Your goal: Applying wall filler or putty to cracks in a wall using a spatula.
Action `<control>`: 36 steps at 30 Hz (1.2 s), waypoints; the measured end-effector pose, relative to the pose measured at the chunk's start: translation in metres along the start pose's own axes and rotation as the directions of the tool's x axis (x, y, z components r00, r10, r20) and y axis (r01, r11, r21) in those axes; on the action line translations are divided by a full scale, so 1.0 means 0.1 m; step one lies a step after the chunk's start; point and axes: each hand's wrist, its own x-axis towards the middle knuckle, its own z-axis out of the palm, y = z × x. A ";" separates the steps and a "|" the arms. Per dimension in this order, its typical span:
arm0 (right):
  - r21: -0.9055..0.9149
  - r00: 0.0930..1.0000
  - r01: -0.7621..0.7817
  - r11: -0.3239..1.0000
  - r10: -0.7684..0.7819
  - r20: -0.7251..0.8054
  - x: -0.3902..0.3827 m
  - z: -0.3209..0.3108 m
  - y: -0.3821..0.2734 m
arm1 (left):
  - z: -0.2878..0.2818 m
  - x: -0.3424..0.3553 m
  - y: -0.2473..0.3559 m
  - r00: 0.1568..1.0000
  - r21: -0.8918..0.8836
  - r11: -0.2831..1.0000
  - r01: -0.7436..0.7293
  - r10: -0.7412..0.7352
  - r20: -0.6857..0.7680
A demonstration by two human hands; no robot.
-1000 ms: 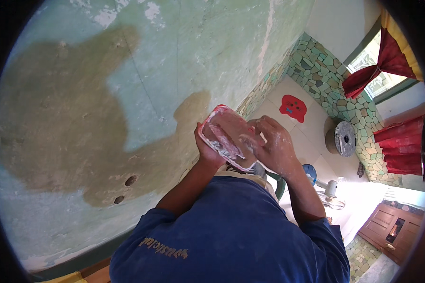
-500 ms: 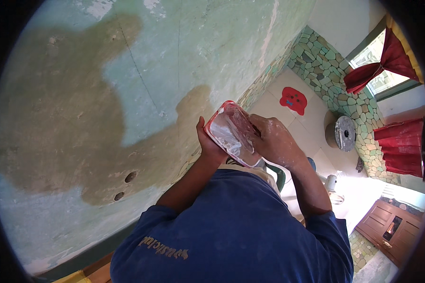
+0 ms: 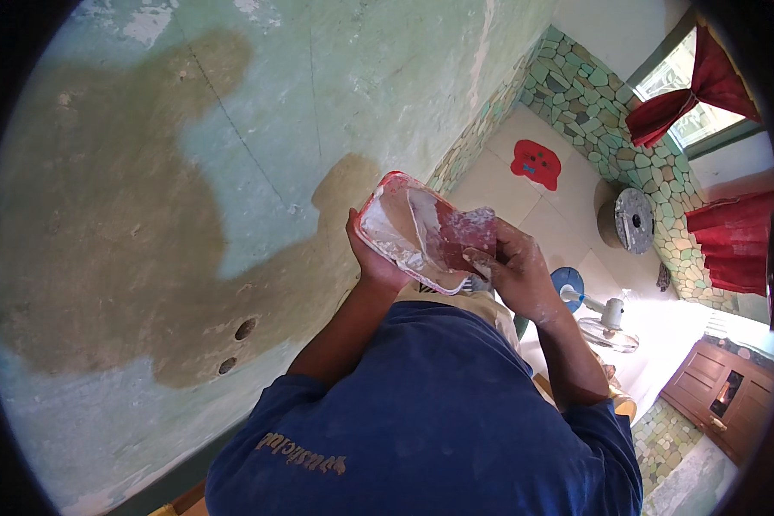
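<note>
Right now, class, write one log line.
left hand: holds red rectangular tray | right hand: holds flat dark red scraper | tray: whitish paste inside

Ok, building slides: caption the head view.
Left hand holding a paste-smeared tray, right hand gripping a flat red scraper.

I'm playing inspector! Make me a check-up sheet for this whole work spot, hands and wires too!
Surface: green wall with a darker patch and two holes.
Job's things: red-rimmed tray of pale paste; flat red scraper.
Clutter: red face-shaped mat, grey round container, what looks like a fan.
Hands: left hand holds the tray; right hand holds the scraper.
Cables: nothing clearly seen.
Surroundings: red curtains, stone-patterned wall, brown door.
</note>
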 end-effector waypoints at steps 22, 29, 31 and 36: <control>0.446 0.978 -0.141 0.884 0.194 -0.075 -0.23 0.14 0.16 | 0.04 -0.12 0.06 0.994 0.085 0.990 -0.109 0.111 -0.013; 0.837 0.927 0.029 0.547 0.299 -0.227 -0.39 0.03 0.47 | -0.40 -0.12 0.18 0.998 0.323 0.946 -0.037 0.017 0.064; 0.859 0.938 0.062 0.508 0.266 -0.225 -0.51 -0.08 0.59 | -0.59 -0.18 0.23 0.996 0.200 0.980 0.003 -0.021 0.087; 0.832 0.857 0.123 0.542 0.365 -0.364 -0.68 -0.25 0.86 | -1.38 -0.28 0.32 0.991 0.263 0.962 -0.069 0.097 -0.096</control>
